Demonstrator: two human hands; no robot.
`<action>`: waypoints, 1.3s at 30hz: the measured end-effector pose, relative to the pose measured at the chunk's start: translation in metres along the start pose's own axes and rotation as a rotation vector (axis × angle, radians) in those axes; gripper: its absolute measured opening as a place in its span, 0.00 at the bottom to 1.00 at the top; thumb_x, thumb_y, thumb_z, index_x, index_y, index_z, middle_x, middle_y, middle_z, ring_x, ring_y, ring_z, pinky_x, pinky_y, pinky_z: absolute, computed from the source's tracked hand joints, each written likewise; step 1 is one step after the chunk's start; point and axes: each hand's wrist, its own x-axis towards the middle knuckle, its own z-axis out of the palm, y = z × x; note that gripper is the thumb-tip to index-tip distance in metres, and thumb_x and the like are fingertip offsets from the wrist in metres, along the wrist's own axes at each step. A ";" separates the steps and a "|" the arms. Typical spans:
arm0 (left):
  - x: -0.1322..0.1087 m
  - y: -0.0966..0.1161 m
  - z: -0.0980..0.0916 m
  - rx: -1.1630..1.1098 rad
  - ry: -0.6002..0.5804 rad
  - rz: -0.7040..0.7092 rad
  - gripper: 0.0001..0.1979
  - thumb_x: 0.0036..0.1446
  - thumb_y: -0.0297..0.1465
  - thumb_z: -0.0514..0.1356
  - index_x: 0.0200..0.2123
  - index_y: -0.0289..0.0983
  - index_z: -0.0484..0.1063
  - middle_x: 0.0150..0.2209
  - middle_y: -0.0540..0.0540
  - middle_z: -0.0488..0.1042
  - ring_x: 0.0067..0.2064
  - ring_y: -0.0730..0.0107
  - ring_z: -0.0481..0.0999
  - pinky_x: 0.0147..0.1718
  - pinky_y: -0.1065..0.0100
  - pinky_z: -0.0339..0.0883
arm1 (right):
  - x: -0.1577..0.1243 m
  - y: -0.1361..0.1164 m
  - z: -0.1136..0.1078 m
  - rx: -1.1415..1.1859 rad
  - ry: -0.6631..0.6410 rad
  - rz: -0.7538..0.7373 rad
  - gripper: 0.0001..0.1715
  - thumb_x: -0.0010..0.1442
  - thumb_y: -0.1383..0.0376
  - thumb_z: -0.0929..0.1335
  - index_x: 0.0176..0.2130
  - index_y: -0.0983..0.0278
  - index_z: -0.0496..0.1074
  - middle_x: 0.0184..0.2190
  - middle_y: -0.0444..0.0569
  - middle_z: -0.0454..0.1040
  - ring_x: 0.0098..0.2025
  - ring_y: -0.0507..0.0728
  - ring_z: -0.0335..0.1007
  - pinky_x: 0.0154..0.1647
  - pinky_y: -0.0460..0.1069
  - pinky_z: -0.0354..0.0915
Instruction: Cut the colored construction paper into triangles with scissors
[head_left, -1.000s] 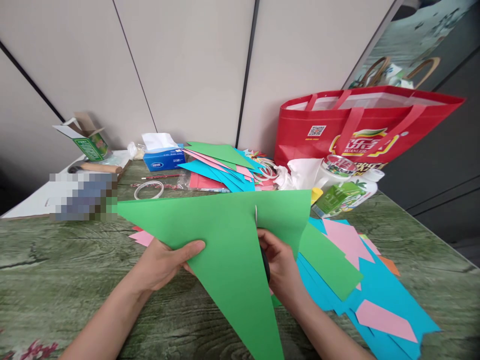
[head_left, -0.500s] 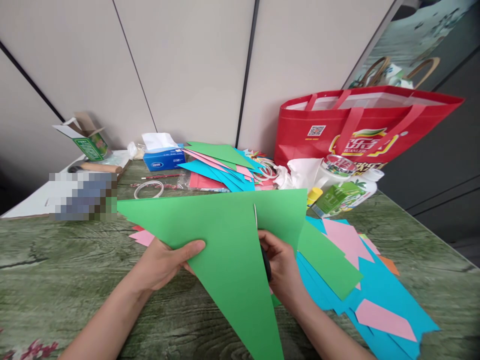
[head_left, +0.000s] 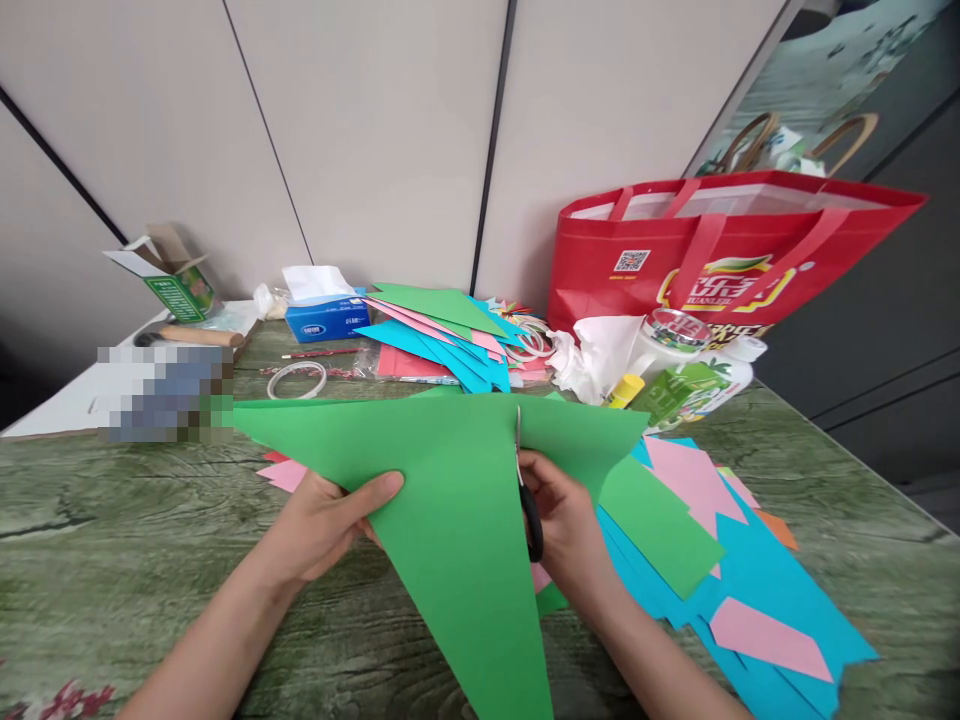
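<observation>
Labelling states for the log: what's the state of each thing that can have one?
Green paper: partly cut, in left hand
Scissors: in right hand, blade spread unclear
Tissue box: open, tissue sticking out
Green carton at left: flaps open
Red bag: standing, top open
White ring: lying flat

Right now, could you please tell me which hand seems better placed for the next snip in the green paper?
Probably the right hand: it holds the black-handled scissors, with a blade showing against the green paper. The left hand seems less suited, as it grips the paper's left part.
</observation>
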 end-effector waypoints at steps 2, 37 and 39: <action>0.000 -0.001 0.002 0.000 -0.010 -0.005 0.15 0.41 0.31 0.67 0.36 0.36 0.74 0.31 0.46 0.80 0.28 0.62 0.78 0.27 0.63 0.75 | 0.001 -0.001 -0.001 -0.010 -0.001 -0.006 0.16 0.40 0.69 0.73 0.33 0.63 0.72 0.30 0.46 0.77 0.31 0.54 0.71 0.32 0.46 0.66; -0.002 -0.003 0.005 0.047 -0.023 -0.013 0.17 0.41 0.32 0.66 0.38 0.36 0.72 0.29 0.45 0.79 0.25 0.60 0.78 0.24 0.63 0.75 | -0.001 -0.003 0.002 0.039 0.058 0.011 0.12 0.39 0.68 0.74 0.30 0.62 0.74 0.24 0.43 0.77 0.25 0.53 0.72 0.26 0.45 0.68; -0.002 -0.004 0.005 0.044 -0.018 -0.006 0.17 0.41 0.32 0.66 0.38 0.36 0.72 0.30 0.45 0.79 0.25 0.61 0.78 0.24 0.63 0.75 | -0.001 -0.004 0.002 0.034 0.061 0.011 0.12 0.39 0.69 0.74 0.30 0.62 0.74 0.24 0.43 0.77 0.25 0.53 0.71 0.25 0.45 0.67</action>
